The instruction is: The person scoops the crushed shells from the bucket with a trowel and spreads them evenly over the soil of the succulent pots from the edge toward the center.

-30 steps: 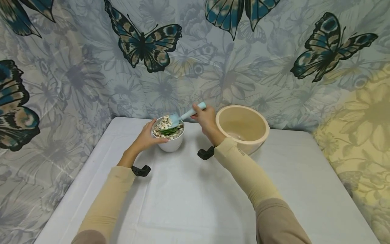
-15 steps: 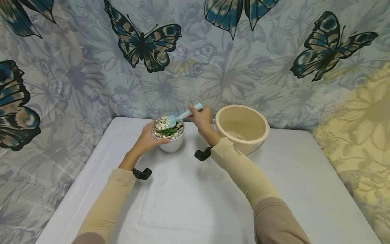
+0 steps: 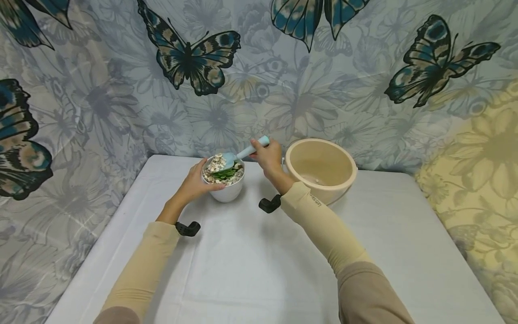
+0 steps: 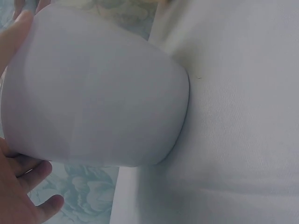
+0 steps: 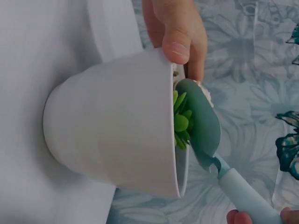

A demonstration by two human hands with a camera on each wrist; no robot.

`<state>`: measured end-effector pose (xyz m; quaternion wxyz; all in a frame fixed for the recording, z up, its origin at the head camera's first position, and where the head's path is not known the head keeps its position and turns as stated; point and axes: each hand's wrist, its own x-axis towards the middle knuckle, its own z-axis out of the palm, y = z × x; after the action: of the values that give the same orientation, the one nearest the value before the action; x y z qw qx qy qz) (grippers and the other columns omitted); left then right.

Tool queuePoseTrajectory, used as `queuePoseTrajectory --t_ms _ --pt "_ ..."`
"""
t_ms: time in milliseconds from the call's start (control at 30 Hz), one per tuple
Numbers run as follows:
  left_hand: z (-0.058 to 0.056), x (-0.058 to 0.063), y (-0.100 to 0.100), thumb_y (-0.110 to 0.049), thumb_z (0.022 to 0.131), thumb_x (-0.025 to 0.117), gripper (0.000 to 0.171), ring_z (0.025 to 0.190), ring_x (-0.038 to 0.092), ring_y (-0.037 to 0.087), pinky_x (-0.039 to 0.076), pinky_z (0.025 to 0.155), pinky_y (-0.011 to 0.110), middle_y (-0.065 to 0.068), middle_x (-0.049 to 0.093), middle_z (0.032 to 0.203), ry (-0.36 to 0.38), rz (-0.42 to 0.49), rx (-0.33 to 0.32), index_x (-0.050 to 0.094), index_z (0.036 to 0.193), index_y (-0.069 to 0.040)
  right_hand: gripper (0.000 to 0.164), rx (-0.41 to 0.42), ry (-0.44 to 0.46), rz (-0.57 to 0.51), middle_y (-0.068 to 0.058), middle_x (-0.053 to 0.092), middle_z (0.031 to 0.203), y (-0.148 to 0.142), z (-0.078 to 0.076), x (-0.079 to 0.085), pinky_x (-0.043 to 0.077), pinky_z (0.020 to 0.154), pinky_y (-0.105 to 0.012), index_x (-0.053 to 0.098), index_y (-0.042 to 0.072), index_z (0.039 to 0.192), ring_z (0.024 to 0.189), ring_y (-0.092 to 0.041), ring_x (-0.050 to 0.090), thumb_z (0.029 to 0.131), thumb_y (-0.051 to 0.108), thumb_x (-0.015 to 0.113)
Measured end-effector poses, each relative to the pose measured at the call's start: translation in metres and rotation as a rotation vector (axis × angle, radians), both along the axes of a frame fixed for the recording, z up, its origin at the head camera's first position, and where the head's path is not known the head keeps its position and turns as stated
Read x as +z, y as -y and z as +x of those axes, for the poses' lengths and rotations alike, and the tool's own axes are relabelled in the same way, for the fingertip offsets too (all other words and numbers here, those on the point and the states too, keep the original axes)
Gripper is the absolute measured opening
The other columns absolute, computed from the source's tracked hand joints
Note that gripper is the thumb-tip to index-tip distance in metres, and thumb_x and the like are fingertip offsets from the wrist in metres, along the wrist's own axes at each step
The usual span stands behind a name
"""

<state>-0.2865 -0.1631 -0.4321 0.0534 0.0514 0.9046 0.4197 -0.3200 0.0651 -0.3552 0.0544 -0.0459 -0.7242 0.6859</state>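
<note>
A white flowerpot (image 3: 227, 194) stands on the table at the back, filled with pale chips (image 3: 232, 181) around a small green succulent (image 5: 181, 122). My left hand (image 3: 193, 185) holds the pot at its rim, thumb on the near side and fingers round the left. With its fingers round the handle, my right hand (image 3: 270, 158) grips a light blue hand trowel (image 5: 205, 123). The trowel's blade lies tilted over the pot's opening, just above the succulent, with a heap of pale chips (image 3: 218, 161) on it. In the left wrist view, the pot's wall (image 4: 93, 88) hides its contents.
Right of the pot, close beside my right forearm, stands a large cream bowl-like pot (image 3: 323, 191) with a few small bits on its bottom. A white cloth covers the table (image 3: 243, 270). Butterfly-printed fabric (image 3: 259, 103) hangs right behind the table's back edge.
My right hand has moved slightly left with the trowel, bringing the blade a little further over the pot. In the last half second hardly anything has moved. The left hand keeps its hold.
</note>
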Motion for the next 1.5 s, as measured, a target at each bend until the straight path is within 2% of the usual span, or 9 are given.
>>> queuePoseTrajectory --t_ms 133,233,333,467,600,867,1100,1200,1500 --pt "-0.001 0.001 0.001 -0.061 0.071 0.078 0.123 0.148 0.017 0.041 0.024 0.114 0.065 0.022 0.015 0.161 -0.011 -0.01 0.005 0.007 0.158 -0.013 0.028 -0.008 -0.047 0.042 -0.025 0.066 0.101 0.005 0.001 -0.001 0.061 0.073 -0.031 0.061 -0.008 0.104 0.081 -0.034 0.072 0.095 0.018 0.065" --pt "-0.002 0.002 0.002 -0.06 0.071 0.078 0.123 0.148 0.017 0.041 0.024 0.114 0.065 0.021 0.016 0.161 -0.014 -0.009 0.007 0.007 0.158 -0.012 0.03 -0.005 -0.071 0.067 -0.026 0.067 0.101 0.007 0.002 -0.001 0.06 0.077 -0.037 0.061 -0.008 0.106 0.087 -0.039 0.072 0.095 0.019 0.065" --pt "-0.001 0.002 0.001 -0.06 0.071 0.079 0.123 0.148 0.018 0.041 0.023 0.114 0.065 0.021 0.016 0.161 -0.016 -0.008 0.011 0.008 0.158 -0.01 0.032 -0.002 -0.072 0.072 -0.025 0.067 0.1 0.007 0.002 -0.001 0.06 0.077 -0.036 0.061 -0.007 0.108 0.083 -0.034 0.073 0.094 0.021 0.066" --pt "0.001 0.001 -0.001 -0.058 0.071 0.079 0.122 0.147 0.018 0.042 0.023 0.114 0.065 0.022 0.018 0.16 -0.022 -0.011 0.012 0.009 0.157 -0.008 0.029 -0.018 -0.052 0.035 -0.021 0.067 0.097 0.004 0.003 -0.001 0.061 0.075 -0.033 0.061 -0.006 0.105 0.07 -0.019 0.07 0.094 0.02 0.066" --pt "0.004 0.001 0.0 -0.059 0.071 0.079 0.122 0.147 0.019 0.043 0.024 0.114 0.065 0.023 0.017 0.16 -0.011 -0.017 0.009 0.009 0.157 -0.009 0.025 -0.016 -0.032 -0.009 -0.018 0.066 0.097 0.0 0.002 -0.001 0.061 0.074 -0.032 0.06 -0.005 0.102 0.067 -0.011 0.066 0.093 0.018 0.067" --pt "-0.002 0.003 0.004 -0.056 0.074 0.078 0.12 0.149 0.012 0.043 0.022 0.113 0.068 0.022 0.007 0.162 0.019 -0.018 -0.056 0.004 0.158 -0.014 0.024 -0.013 0.029 -0.058 -0.018 0.066 0.103 -0.002 -0.001 0.002 0.06 0.073 -0.029 0.059 -0.004 0.102 0.068 -0.011 0.065 0.093 0.018 0.066" --pt "0.003 0.003 -0.002 -0.058 0.072 0.079 0.122 0.149 0.014 0.042 0.022 0.114 0.067 0.021 0.012 0.162 0.011 -0.002 -0.012 0.006 0.158 -0.012 0.027 -0.033 0.044 -0.019 -0.019 0.067 0.102 -0.001 0.0 0.005 0.06 0.072 -0.028 0.061 -0.003 0.103 0.066 -0.011 0.065 0.093 0.02 0.067" --pt "0.004 0.003 -0.002 -0.06 0.071 0.078 0.122 0.149 0.013 0.042 0.022 0.113 0.067 0.021 0.012 0.162 -0.003 -0.027 -0.017 0.006 0.158 -0.012 0.027 -0.034 0.03 -0.024 -0.021 0.068 0.104 -0.001 0.001 0.006 0.06 0.071 -0.026 0.061 -0.004 0.104 0.068 -0.013 0.066 0.093 0.02 0.067" --pt "-0.004 0.004 0.003 -0.052 0.073 0.08 0.122 0.15 0.009 0.042 0.02 0.114 0.067 0.021 0.006 0.163 0.046 -0.009 -0.087 0.001 0.158 -0.014 0.024 0.035 0.023 -0.136 -0.024 0.067 0.113 -0.003 0.0 0.001 0.059 0.085 -0.041 0.057 0.0 0.103 0.07 -0.011 0.065 0.093 0.019 0.067"
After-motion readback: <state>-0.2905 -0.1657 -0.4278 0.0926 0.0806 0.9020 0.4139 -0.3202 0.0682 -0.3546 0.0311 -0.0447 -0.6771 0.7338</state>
